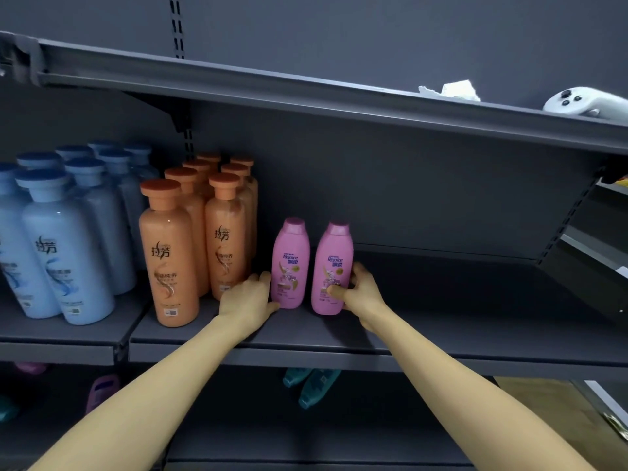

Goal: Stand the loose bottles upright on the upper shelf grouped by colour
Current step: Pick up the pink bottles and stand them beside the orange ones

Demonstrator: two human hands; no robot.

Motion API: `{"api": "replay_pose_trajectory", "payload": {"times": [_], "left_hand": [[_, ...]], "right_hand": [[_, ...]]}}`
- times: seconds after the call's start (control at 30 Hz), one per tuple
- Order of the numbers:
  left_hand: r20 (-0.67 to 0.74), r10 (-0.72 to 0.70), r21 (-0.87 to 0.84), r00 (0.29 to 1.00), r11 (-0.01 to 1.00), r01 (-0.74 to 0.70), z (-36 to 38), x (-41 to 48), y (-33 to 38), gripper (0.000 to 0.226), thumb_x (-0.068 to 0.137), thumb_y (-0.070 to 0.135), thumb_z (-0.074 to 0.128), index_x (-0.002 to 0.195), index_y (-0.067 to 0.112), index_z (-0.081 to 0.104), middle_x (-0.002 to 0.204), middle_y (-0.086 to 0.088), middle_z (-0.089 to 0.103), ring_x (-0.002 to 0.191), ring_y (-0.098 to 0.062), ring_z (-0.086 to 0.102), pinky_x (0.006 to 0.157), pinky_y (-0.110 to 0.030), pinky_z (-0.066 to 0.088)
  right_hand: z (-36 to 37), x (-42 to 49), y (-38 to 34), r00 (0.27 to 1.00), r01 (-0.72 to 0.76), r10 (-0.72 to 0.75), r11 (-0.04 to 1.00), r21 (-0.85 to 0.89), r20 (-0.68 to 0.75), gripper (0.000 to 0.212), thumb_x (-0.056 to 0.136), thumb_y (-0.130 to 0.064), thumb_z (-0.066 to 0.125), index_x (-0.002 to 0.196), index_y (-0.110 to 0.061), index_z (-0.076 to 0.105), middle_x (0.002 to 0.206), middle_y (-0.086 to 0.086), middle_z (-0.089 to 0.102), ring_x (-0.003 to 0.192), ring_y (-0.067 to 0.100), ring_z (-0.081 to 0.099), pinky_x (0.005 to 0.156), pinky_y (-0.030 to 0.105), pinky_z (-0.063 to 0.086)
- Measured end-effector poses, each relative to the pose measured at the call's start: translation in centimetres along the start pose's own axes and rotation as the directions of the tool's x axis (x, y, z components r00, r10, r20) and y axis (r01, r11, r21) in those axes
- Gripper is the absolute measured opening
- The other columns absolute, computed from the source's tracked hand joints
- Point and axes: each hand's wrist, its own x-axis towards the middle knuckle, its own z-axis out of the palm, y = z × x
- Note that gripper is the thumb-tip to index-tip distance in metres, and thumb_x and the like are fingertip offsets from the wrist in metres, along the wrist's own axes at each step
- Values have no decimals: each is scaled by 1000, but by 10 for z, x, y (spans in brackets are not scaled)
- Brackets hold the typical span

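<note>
Two pink bottles stand upright side by side on the upper shelf (pixel 441 334). My left hand (pixel 249 295) holds the left pink bottle (pixel 290 263) low at its left side. My right hand (pixel 356 290) grips the right pink bottle (pixel 332 266), thumb on the front and fingers behind. To their left stand a group of orange bottles (pixel 170 253) and a group of blue bottles (pixel 68 249). On the shelf below, teal bottles (pixel 314 385) and a purple bottle (pixel 102 392) lie loose.
The shelf to the right of the pink bottles is bare up to the slanted side bracket (pixel 571 215). On the top shelf lie a white controller (pixel 581 103) and a crumpled tissue (pixel 452 90). A cardboard box (pixel 543 402) sits at the lower right.
</note>
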Motion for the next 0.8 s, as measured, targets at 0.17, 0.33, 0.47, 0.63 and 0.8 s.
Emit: {"api": "replay_pose_trajectory", "payload": {"times": [0.17, 0.33, 0.47, 0.63, 0.8], "left_hand": [[-1, 24, -25, 1000, 999, -24, 2, 4, -2, 47, 90, 40, 56, 124, 11, 42, 123, -9, 53, 108, -27, 56, 70, -32, 40], [-7, 46, -36, 999, 998, -46, 2, 8, -3, 44, 91, 38, 55, 123, 9, 44, 123, -10, 53, 107, -26, 57, 71, -32, 42], [1, 55, -38, 998, 998, -55, 3, 9, -4, 45, 91, 38, 55, 123, 9, 43, 123, -10, 53, 107, -27, 56, 72, -32, 42], [7, 58, -73, 998, 996, -57, 6, 13, -7, 46, 90, 38, 57, 123, 10, 44, 123, -10, 53, 108, -27, 56, 75, -34, 45], [33, 59, -337, 998, 941, -44, 10, 20, -12, 51, 83, 32, 67, 125, 12, 45, 124, -9, 56, 108, -26, 57, 83, -36, 49]], "right_hand": [[5, 7, 0, 1000, -3, 2, 1000, -18, -9, 37, 81, 2, 68, 109, -13, 50, 119, 7, 61, 110, 22, 57, 96, 45, 49], [10, 13, 3, 1000, 2, -2, 1000, -25, -14, 38, 80, 2, 69, 111, -11, 50, 119, 7, 61, 111, 22, 57, 94, 40, 49], [11, 15, 4, 1000, 6, -6, 1000, -3, -12, 39, 80, 3, 68, 110, -13, 50, 118, 7, 61, 111, 22, 57, 94, 40, 49], [11, 16, 7, 1000, 11, -11, 1000, -18, -6, 40, 80, 3, 68, 112, -13, 50, 118, 8, 61, 112, 23, 57, 96, 44, 49], [10, 16, 9, 1000, 24, -23, 999, -48, 17, 43, 81, 1, 68, 117, -13, 49, 120, 7, 61, 112, 21, 56, 97, 40, 47]]}}
